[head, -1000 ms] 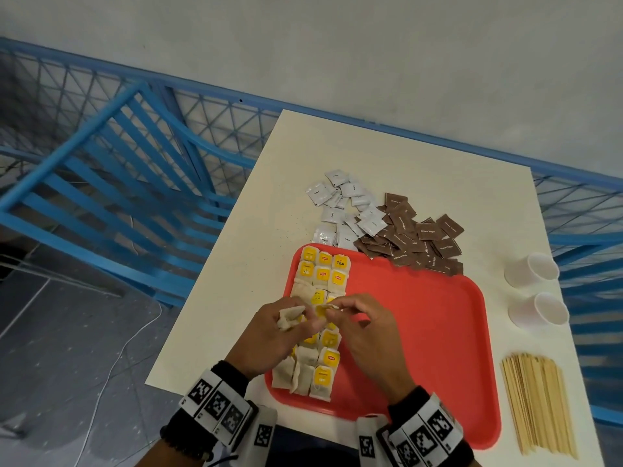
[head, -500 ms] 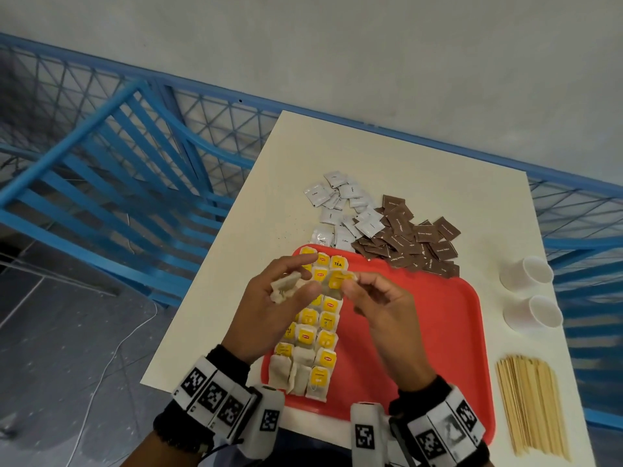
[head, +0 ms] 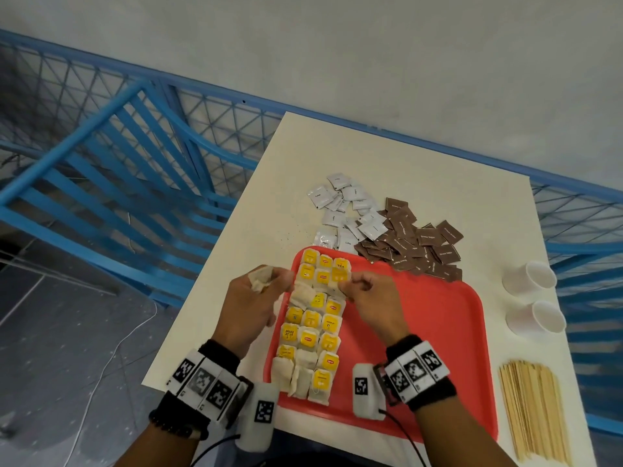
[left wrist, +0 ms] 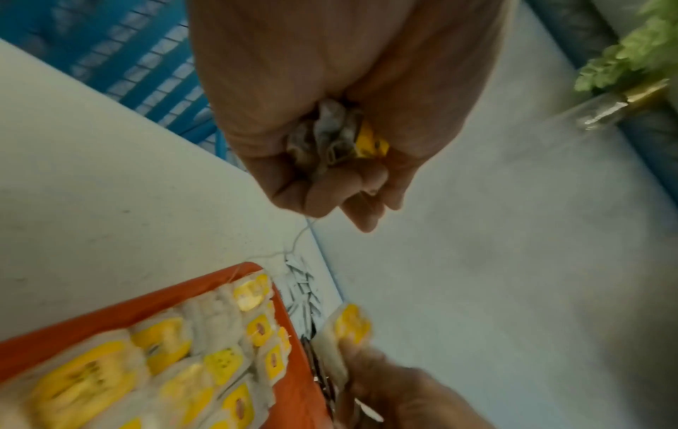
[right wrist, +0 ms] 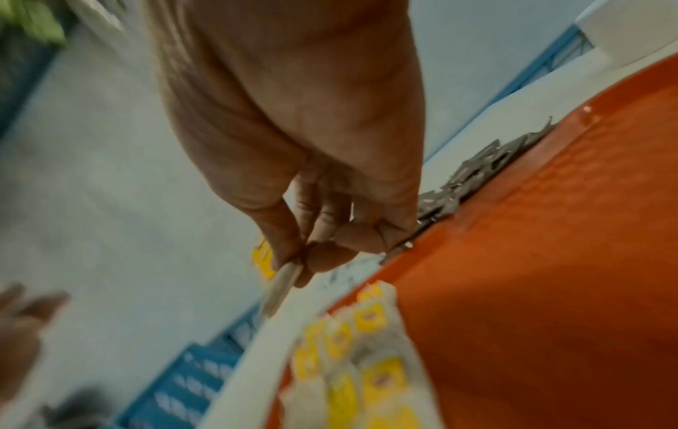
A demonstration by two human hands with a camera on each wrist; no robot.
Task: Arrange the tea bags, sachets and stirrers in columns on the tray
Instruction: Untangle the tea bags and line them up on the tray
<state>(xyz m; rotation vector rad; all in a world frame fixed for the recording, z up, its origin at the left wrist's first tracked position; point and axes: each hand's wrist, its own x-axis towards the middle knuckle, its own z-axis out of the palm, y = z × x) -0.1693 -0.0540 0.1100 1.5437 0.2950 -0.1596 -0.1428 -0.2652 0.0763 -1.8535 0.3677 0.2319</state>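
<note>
A red tray (head: 435,335) lies on the cream table and carries columns of yellow-tagged tea bags (head: 312,326) along its left side. My left hand (head: 261,284) hovers over the tray's left rim and grips a crumpled bunch of tea bags (left wrist: 339,133), from which a thin string hangs. Over the top of the columns, my right hand (head: 350,286) pinches a single tea bag (right wrist: 280,286) between thumb and forefinger. White sachets (head: 347,210) and brown sachets (head: 414,247) are piled beyond the tray. Wooden stirrers (head: 536,412) lie in a bundle at the right.
Two white paper cups (head: 532,298) lie on their sides to the right of the tray. Blue metal railing (head: 111,183) runs along the table's left and far edges. The right half of the tray holds nothing.
Both hands rose from the middle of the columns toward the tray's far end and pulled apart. The left keeps the bunch, while the right holds one bag separately.
</note>
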